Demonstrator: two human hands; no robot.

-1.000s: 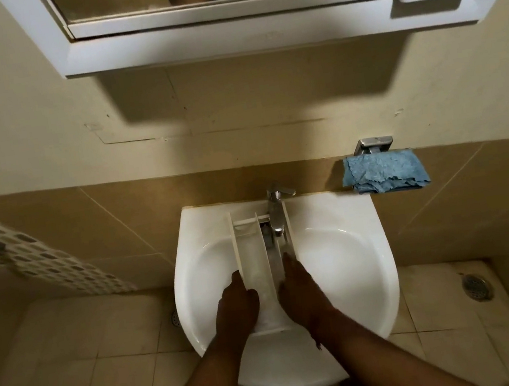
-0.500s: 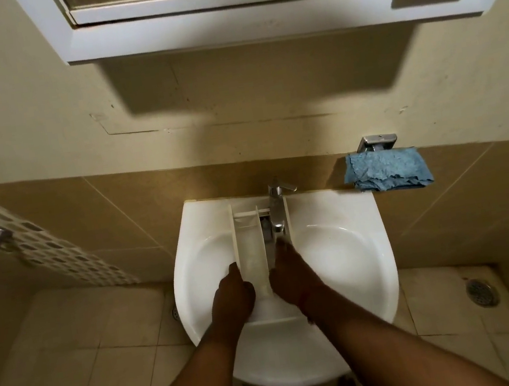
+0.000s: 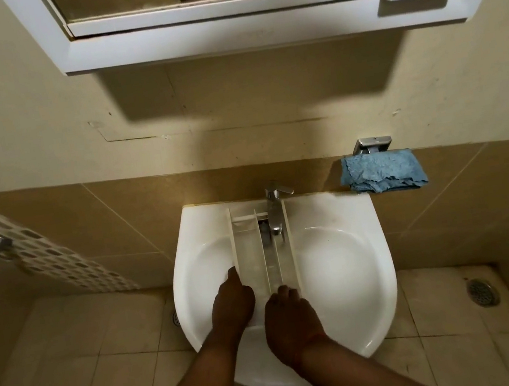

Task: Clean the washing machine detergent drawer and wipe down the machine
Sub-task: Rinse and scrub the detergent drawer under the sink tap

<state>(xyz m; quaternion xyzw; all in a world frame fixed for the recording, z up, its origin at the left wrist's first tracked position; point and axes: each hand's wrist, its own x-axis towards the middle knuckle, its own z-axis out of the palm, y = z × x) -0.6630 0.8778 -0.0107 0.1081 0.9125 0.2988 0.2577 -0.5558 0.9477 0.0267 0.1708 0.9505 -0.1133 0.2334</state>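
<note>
The left hand (image 3: 231, 302) grips the detergent drawer's (image 3: 262, 251) left wall, the right hand (image 3: 289, 315) holds its near end; best keep it steady under the tap (image 3: 274, 213).

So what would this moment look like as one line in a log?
stage: rinsing | detergent drawer: in sink, under tap | left hand: grips drawer | right hand: at near end

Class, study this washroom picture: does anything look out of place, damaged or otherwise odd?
A washing machine detergent drawer lies lengthwise in the sink under the tap, held by the left hand and right hand. A frayed blue cloth hangs crumpled from the wall holder.
</note>
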